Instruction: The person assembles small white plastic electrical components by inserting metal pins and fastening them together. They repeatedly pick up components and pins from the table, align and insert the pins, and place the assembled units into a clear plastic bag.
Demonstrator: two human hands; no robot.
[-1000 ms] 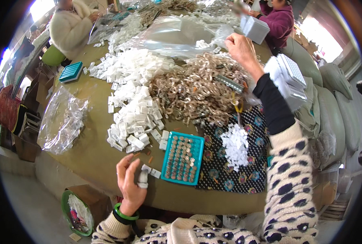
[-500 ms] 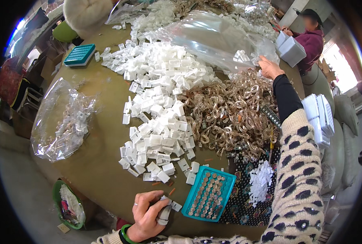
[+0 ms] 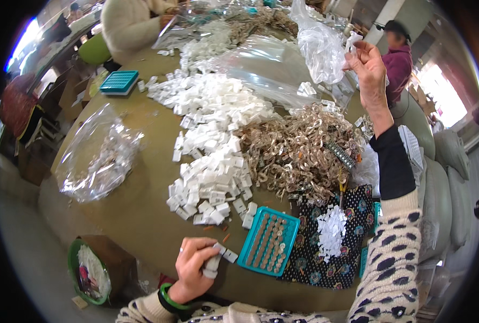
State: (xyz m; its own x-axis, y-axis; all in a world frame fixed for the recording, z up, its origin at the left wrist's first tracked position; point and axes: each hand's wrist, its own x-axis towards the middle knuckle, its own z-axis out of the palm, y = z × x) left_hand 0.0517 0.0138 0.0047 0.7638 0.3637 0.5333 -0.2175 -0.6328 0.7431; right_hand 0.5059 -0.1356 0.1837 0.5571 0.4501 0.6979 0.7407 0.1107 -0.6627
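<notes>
Head view shows left hand [image 3: 195, 265] near table edge [image 3: 154, 246].

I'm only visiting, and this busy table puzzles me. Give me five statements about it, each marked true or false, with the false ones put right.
1. The right hand's grip holds up crumpled clear plastic. True.
2. The left hand's grip is raised equally high. False: it is low, at small white pieces beside a teal tray.
3. That tray is empty. False: it holds rows of small round pieces.
4. White flakes lie on the dark patterned cloth. True.
5. A green bangle is on the right arm. False: it is on the left.
</notes>
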